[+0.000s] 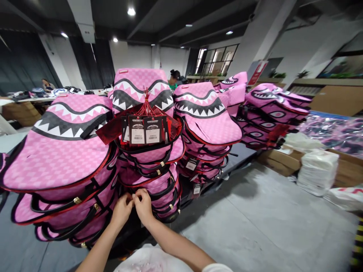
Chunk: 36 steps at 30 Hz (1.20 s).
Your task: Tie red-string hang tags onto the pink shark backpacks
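My left hand (123, 207) and my right hand (142, 205) meet in front of the middle stack of pink backpacks (164, 184). The fingertips of both are pinched together, nearly touching each other. Whatever lies between them is too small to make out. Just above, the stack's upper bags show black handles (150, 169) with gold-coloured fittings. On top, an open pouch of a backpack holds a bunch of black and white hang tags (145, 130) on red strings (146, 102). A red translucent strip (106, 132) sticks out at its left.
Pink shark-mouth backpacks (70, 155) are piled at the left, with another pile (204, 113) at the right and more (272, 113) farther along the table. Cardboard boxes (279, 161) and a white wrapped bundle (319, 172) stand on the grey floor (255, 219). Two people sit in the background.
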Motion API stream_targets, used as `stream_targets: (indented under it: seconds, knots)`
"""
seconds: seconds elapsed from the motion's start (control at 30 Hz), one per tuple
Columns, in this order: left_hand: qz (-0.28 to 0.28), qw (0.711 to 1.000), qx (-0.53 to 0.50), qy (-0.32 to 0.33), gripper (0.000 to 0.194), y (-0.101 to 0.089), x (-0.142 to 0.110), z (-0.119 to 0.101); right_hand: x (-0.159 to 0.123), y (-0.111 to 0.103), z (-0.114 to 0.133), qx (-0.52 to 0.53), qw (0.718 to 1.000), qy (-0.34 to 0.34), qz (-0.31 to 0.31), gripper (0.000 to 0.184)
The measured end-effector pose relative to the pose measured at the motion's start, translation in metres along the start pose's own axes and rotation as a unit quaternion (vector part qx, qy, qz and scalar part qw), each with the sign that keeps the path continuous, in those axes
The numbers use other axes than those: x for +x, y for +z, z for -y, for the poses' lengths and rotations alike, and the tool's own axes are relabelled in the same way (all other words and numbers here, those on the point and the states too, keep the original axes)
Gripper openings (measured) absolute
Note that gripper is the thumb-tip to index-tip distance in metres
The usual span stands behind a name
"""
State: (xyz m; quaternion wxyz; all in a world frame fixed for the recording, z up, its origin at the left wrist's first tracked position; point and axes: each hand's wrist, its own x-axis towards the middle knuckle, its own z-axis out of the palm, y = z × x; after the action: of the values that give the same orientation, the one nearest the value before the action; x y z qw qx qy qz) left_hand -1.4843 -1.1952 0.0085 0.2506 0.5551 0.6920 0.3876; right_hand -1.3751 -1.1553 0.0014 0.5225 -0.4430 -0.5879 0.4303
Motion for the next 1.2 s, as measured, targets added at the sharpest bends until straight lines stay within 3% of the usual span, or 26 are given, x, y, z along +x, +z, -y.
stream_targets:
  seconds: [0.1, 0.3, 0.4, 0.47, 0.53, 0.57, 0.63, 0.67, 0.73, 0.83, 0.9, 1.03, 1.1, 1.2]
  knots:
    - [0.025, 0.999, -0.024, 0.022, 0.022, 0.0, -0.001, -0.004, 0.001, 0.0, 0.0, 0.008, 1.0, 0.0, 0.002, 0.012]
    - [-0.013, 0.999, 0.04, -0.006, 0.02, 0.005, -0.005, -0.007, 0.001, -0.007, -0.001, -0.001, 0.999, 0.007, 0.033, 0.013]
    - [0.011, 1.0, 0.026, 0.002, 0.02, 0.0, -0.006, -0.005, 0.01, -0.043, 0.022, -0.011, 0.986, 0.024, 0.163, 0.006]
    - [0.003, 1.0, 0.026, -0.003, 0.029, -0.013, -0.009, -0.014, 0.026, -0.085, 0.058, -0.012, 0.962, 0.04, 0.269, 0.008]
    - [-0.011, 1.0, 0.007, -0.002, 0.042, -0.035, -0.014, -0.038, 0.056, -0.131, 0.11, 0.026, 0.938, 0.036, 0.344, 0.011]
    - [-0.019, 1.0, -0.007, 0.009, 0.041, -0.048, -0.016, -0.057, 0.077, -0.151, 0.138, 0.024, 0.946, -0.005, 0.324, 0.018]
    - [-0.053, 0.997, -0.027, 0.056, 0.031, -0.077, -0.017, -0.107, 0.13, -0.177, 0.19, -0.013, 0.974, -0.159, 0.158, 0.02]
    - [-0.1, 0.991, -0.014, 0.089, 0.027, -0.092, -0.013, -0.136, 0.16, -0.181, 0.211, -0.043, 0.967, -0.238, 0.075, 0.016]
    - [-0.206, 0.967, 0.013, 0.151, 0.025, -0.119, 0.007, -0.195, 0.223, -0.171, 0.238, -0.113, 0.933, -0.342, 0.002, 0.011]
    - [-0.279, 0.928, 0.047, 0.24, 0.022, -0.144, 0.069, -0.268, 0.298, -0.135, 0.247, -0.195, 0.908, -0.363, 0.078, 0.015]
    - [-0.263, 0.924, 0.05, 0.272, 0.021, -0.15, 0.122, -0.3, 0.325, -0.113, 0.246, -0.235, 0.902, -0.339, 0.125, 0.014]
    - [-0.228, 0.95, 0.06, 0.204, 0.03, -0.146, 0.21, -0.332, 0.336, -0.097, 0.248, -0.286, 0.888, -0.343, 0.111, 0.005]
    - [-0.237, 0.954, 0.086, 0.16, 0.039, -0.139, 0.236, -0.338, 0.332, -0.098, 0.25, -0.295, 0.883, -0.349, 0.11, 0.008]
    - [-0.221, 0.961, 0.098, 0.134, 0.037, -0.127, 0.254, -0.339, 0.328, -0.101, 0.255, -0.304, 0.878, -0.35, 0.12, 0.01]
